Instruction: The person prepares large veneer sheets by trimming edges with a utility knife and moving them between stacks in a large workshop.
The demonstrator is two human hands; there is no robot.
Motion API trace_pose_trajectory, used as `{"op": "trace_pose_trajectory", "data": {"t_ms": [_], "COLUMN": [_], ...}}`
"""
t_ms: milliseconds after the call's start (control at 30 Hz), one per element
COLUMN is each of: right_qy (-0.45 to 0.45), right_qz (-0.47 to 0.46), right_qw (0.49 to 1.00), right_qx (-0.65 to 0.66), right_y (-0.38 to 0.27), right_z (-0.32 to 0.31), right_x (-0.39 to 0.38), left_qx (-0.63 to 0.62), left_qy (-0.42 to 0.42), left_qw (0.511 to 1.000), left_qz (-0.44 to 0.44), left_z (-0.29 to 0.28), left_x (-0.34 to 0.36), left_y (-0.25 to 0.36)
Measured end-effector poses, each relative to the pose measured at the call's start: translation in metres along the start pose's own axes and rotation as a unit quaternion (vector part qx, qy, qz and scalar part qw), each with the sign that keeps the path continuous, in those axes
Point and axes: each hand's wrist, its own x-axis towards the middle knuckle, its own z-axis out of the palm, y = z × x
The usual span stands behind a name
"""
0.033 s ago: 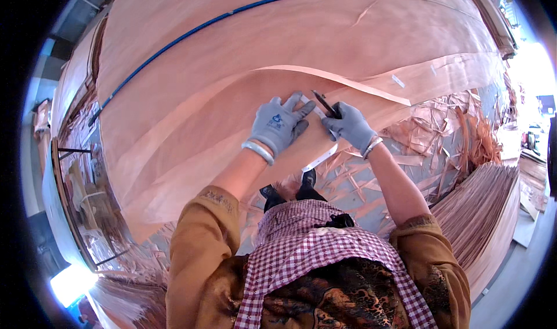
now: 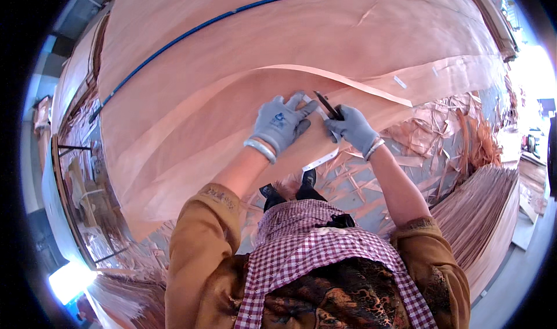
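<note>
A wide, pinkish-brown wood veneer sheet (image 2: 232,114) lies before me, with a loose, curved flap (image 2: 325,72) lifted along one edge. My left hand (image 2: 280,123), in a grey glove, lies flat on the veneer, fingers spread. Beside its fingertips runs a white strip of tape (image 2: 321,114). My right hand (image 2: 355,127), gloved too, is closed round a dark knife (image 2: 328,105) whose pointed end angles up and left over the sheet. More white tape with small holes (image 2: 320,159) hangs below my right hand, at the near edge. Its link to the upper strip is partly hidden.
A blue rod (image 2: 214,20) curves across the far part of the veneer. Torn veneer scraps (image 2: 423,132) litter the floor on the right. A stack of veneer sheets (image 2: 478,213) stands at the lower right. To the left is a dark metal frame (image 2: 64,195).
The knife and my right hand have shifted very slightly. My left hand stays nearly in place on the veneer.
</note>
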Motion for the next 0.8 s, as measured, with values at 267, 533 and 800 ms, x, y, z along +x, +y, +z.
{"op": "trace_pose_trajectory", "data": {"t_ms": [267,533,800], "right_qy": [-0.26,-0.224,-0.19], "right_qz": [0.049,-0.028,-0.031], "right_qw": [0.959,0.974,0.97], "right_qx": [0.106,-0.031,-0.146], "right_y": [-0.053,-0.091,-0.078], "right_z": [0.094,0.218,0.267], "right_x": [-0.074,-0.002,0.049], "left_qx": [-0.085,0.027,0.015], "left_qy": [0.058,0.19,0.198], "left_qw": [0.995,0.948,0.95], "left_qz": [-0.005,-0.253,-0.24], "left_z": [0.013,0.007,0.015], "left_x": [-0.029,-0.245,-0.239], "left_y": [-0.022,-0.074,-0.1]}}
